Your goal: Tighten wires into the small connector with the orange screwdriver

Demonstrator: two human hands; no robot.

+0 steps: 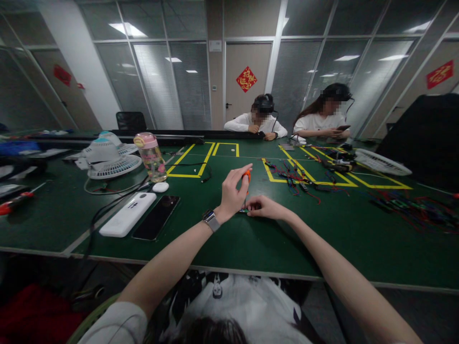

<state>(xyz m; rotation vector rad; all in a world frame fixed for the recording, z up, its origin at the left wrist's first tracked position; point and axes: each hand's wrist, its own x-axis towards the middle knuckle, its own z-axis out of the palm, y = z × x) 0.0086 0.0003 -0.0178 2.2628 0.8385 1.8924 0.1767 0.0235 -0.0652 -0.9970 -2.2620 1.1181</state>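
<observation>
My left hand, with a watch on its wrist, grips an orange-handled screwdriver held upright, tip down. Its tip meets a small green part lying on the green table. My right hand rests on the table and pinches that small part from the right side. The two hands are almost touching. The part is mostly hidden by my fingers.
A white power bank and a black phone lie to the left. Behind them stand a bottle with a pink lid and small white fans. Red and blue wired parts lie at right. Two people sit across the table.
</observation>
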